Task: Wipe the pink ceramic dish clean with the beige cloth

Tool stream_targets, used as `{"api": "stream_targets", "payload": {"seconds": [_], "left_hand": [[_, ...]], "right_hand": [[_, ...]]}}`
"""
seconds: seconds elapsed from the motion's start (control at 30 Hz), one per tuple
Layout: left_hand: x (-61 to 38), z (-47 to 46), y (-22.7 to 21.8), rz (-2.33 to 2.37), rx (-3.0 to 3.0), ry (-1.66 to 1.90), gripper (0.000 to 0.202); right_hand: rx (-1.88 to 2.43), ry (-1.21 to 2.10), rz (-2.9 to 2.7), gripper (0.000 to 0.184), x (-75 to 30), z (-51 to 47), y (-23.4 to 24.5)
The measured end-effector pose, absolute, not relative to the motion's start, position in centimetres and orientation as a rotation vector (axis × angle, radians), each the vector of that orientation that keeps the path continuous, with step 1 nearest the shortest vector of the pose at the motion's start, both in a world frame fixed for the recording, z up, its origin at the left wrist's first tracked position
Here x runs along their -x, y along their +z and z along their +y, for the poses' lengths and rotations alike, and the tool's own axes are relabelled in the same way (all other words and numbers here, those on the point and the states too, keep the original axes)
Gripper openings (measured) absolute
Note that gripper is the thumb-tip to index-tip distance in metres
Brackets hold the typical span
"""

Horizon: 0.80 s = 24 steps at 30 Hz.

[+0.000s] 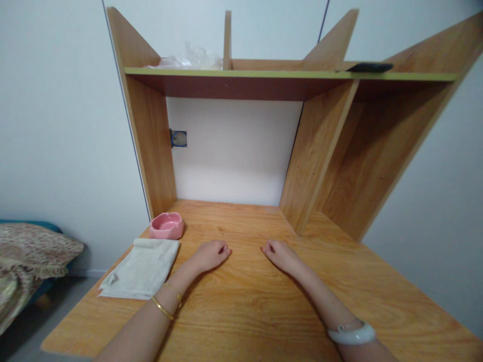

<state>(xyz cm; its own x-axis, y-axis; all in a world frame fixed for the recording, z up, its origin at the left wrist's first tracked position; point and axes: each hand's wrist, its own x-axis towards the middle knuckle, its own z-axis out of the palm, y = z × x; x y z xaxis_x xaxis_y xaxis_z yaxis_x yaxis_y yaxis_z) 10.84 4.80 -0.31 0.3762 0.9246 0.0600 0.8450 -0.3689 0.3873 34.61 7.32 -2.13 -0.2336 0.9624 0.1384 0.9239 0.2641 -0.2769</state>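
My left hand (211,255) rests on the wooden desk (241,311), curled into a loose fist. Across from it, my right hand (281,255) lies on the same surface, its fingers curled in too. Nothing shows in either hand, and a gap of bare wood separates them. A folded pale grey cloth (141,269) lies left of my left hand, close to the forearm but apart from the fingers. Just behind the cloth sits a pink faceted bowl (166,232) at the desk's left edge.
A wooden hutch with an upright divider (320,156) stands at the back. Its upper shelf (234,74) carries crumpled clear plastic (192,58) and a flat dark object (370,67). An open wall socket box (178,139) shows behind. A patterned fringed cover (33,251) is at far left.
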Motion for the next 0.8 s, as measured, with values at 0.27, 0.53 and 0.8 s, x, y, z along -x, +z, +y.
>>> {"api": "stream_targets", "payload": {"seconds": [0.27, 0.53, 0.8], "left_hand": [[-10.87, 4.87, -0.3, 1.553, -2.358, 0.382, 0.034], [-10.9, 4.64, 0.01, 1.551, -2.342, 0.382, 0.034], [-10.89, 4.61, 0.03, 1.552, -2.343, 0.382, 0.035]], "right_hand": [[1.745, 0.193, -2.257, 0.026, -34.52, 7.16, -2.02], [1.745, 0.204, -2.255, 0.026, -34.5, 7.19, -1.94], [1.752, 0.209, -2.253, 0.025, -34.48, 7.18, -1.89]]}}
